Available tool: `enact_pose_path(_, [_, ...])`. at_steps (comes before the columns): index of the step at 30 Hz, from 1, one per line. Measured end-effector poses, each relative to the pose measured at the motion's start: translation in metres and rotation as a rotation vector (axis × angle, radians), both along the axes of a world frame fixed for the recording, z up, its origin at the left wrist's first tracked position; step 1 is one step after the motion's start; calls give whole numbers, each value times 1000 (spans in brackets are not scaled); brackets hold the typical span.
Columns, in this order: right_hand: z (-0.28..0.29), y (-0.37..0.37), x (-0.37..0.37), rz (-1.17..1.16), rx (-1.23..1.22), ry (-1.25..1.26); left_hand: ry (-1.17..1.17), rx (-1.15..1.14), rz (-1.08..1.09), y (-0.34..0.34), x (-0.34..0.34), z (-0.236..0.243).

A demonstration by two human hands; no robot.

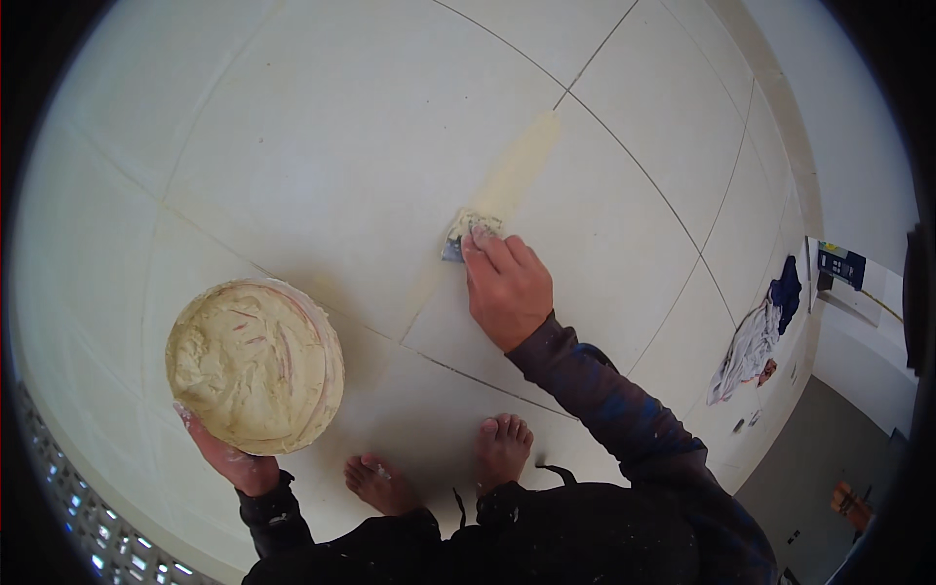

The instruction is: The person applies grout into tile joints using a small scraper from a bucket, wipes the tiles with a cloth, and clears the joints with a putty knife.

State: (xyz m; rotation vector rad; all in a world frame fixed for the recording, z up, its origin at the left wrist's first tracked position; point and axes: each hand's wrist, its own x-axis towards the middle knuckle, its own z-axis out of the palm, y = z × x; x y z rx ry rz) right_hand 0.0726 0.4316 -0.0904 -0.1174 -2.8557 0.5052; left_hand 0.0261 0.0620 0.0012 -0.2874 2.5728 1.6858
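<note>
My left hand [234,456] supports a round tub [333,375] from below and the side, its fingers mostly hidden under it. Thick cream-coloured grout paste [239,366] fills the tub, its surface rough and scooped. Pinched in my right hand [512,292] is a small scraper [453,250] with a grey blade and a lump of paste on it. The blade is at the pale floor tiles [351,127], over a joint. A wide cream smear [522,161] covers the joint from the blade up toward a crossing of dark joint lines.
My bare feet [502,448] stand on the tiles below my hands. At the right lie crumpled white cloth [749,349] and dark blue cloth [786,292], near a dark blue and white box [840,265]. A wall with pale skirting [780,102] curves along the right. Perforated blockwork [97,526] borders the lower left.
</note>
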Motion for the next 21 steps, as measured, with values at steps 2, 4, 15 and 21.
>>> enact_pose_path(2, [24,-35,27,94,-117,6,122,-80,-116,-3,-2,-1])
enact_pose_path(4, [43,-42,31,55,-365,-121,55,-44,-50,-6,-4,-2])
enact_pose_path(15, [7,137,-89,-225,-37,83,-4,-58,43,-14,-7,-5])
enact_pose_path(21, [21,-5,20,-12,-234,-27,39,-62,19,-13,3,-4])
